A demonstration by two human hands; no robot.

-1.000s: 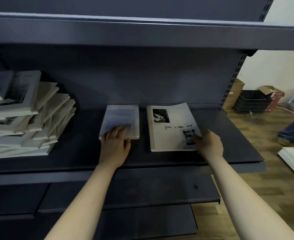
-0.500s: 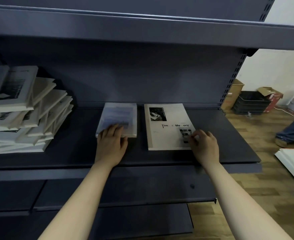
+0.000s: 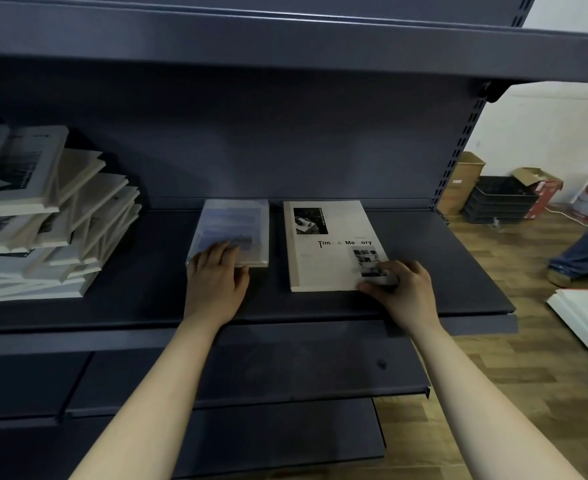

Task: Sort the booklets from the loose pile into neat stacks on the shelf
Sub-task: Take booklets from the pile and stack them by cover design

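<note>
Two booklets lie side by side on the dark shelf [image 3: 452,271]. The smaller bluish booklet [image 3: 237,223] sits left of a larger pale booklet [image 3: 323,261] with black photos and a printed title. My left hand [image 3: 216,282] rests flat on the near edge of the bluish booklet, fingers spread. My right hand [image 3: 403,289] curls over the pale booklet's near right corner, fingertips on the cover. A loose, fanned pile of pale booklets [image 3: 50,216] is heaped at the shelf's far left.
Another shelf board [image 3: 285,39] hangs overhead and lower shelves [image 3: 251,372] jut out below. To the right, on the wooden floor, are cardboard boxes [image 3: 459,181], black crates [image 3: 497,199], a white panel [image 3: 587,317] and a person's leg [image 3: 587,251].
The pale booklet was turned from a slant to lie square beside the bluish one. My right hand slid from its right edge to its near right corner. My left hand barely moved.
</note>
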